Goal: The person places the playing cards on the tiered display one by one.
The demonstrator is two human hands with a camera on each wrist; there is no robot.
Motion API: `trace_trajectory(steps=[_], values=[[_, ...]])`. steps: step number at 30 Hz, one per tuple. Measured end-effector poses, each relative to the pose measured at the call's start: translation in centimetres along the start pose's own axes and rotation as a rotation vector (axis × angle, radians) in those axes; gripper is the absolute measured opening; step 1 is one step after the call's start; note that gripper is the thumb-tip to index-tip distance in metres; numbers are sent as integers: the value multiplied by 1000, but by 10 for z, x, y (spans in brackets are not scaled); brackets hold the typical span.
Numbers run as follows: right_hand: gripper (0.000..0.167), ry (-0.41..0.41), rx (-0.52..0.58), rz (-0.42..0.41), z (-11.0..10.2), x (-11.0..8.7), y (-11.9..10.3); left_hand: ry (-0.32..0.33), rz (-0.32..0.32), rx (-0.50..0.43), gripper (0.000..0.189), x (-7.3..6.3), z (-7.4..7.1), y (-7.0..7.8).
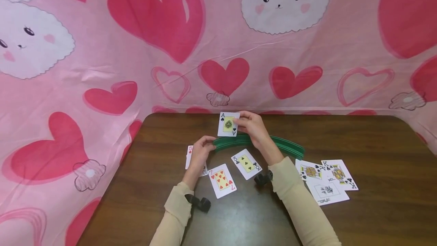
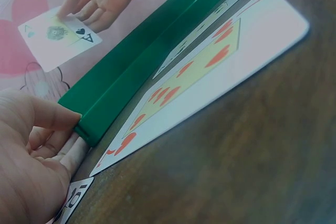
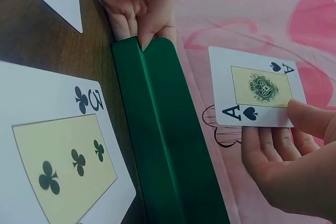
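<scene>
My right hand [image 1: 252, 126] pinches an ace of spades [image 1: 225, 124] face-up by its edge, thumb on the face and fingers behind. The card is held up above the far side of a curved green card holder [image 1: 286, 145]. At the holder's left end, my left hand [image 2: 31, 156] grips it between thumb and fingers. In front of the holder lie a three of clubs [image 1: 246, 163] and a seven of hearts [image 1: 222, 181]. A five of diamonds [image 1: 189, 149] and a ten [image 2: 79, 195] are partly hidden under my left hand and wrist.
To the right, two kings, one king card [image 1: 344, 175] and another king card [image 1: 308, 170], overlap with a black-and-white card [image 1: 327, 194]. The brown table [image 1: 239, 219] ends at a pink heart-print cloth [image 1: 290, 48] hanging behind and at left.
</scene>
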State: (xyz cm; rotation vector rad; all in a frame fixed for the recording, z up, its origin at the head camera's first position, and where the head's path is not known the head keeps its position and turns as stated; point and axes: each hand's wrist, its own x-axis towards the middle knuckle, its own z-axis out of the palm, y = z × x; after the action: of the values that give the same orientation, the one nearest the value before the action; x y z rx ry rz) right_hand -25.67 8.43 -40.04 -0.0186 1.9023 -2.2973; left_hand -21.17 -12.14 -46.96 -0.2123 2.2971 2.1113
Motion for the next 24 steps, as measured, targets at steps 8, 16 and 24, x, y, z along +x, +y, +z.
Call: trace_trajectory(steps=[8,16,24], values=[[29,7,-8,-9,2,1,0,-5,6,7,22,-1,-2,0],[32,-12,-32,3,5,0,0,-3,-10,25,24,1,-2,3],[29,-41,-61,-6,5,-1,4,-26,-25,24,25,-5,-2,13]])
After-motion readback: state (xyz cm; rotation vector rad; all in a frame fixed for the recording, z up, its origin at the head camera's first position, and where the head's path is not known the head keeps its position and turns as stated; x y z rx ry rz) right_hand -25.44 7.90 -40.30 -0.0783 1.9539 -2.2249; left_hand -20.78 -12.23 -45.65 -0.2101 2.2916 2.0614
